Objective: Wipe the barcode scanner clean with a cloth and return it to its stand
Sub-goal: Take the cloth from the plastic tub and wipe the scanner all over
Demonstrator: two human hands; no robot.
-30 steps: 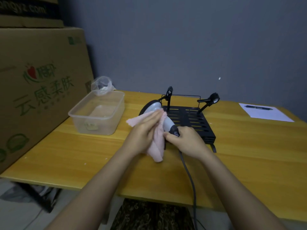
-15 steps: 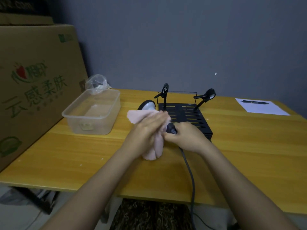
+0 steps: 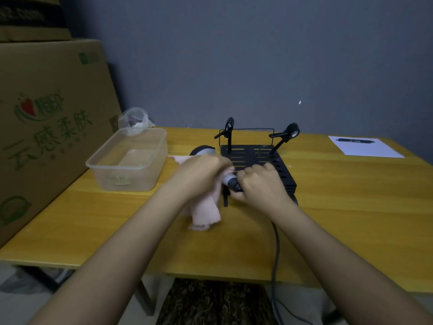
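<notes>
A grey-and-black barcode scanner (image 3: pixel 230 180) lies across the middle of the yellow table (image 3: pixel 339 207), its head (image 3: pixel 202 150) poking out behind my left hand. My left hand (image 3: pixel 203 174) presses a pale pink cloth (image 3: pixel 205 213) over the scanner's body; the cloth hangs down onto the table. My right hand (image 3: pixel 259 186) grips the scanner's dark handle end, where the cable (image 3: pixel 276 249) leaves it. The black slotted stand (image 3: pixel 257 158) with two upright clips sits just behind both hands.
A clear plastic tub (image 3: pixel 130 160) stands at the left, with a crumpled plastic bag (image 3: pixel 133 119) behind it. Large cardboard boxes (image 3: pixel 46 113) line the left side. A sheet of paper (image 3: pixel 365 147) with a pen (image 3: pixel 355 140) lies at the far right. The cable drops over the table's front edge.
My left hand with the cloth has slid along the scanner body towards the handle, leaving less of the grey body showing. My right hand keeps its grip on the handle.
</notes>
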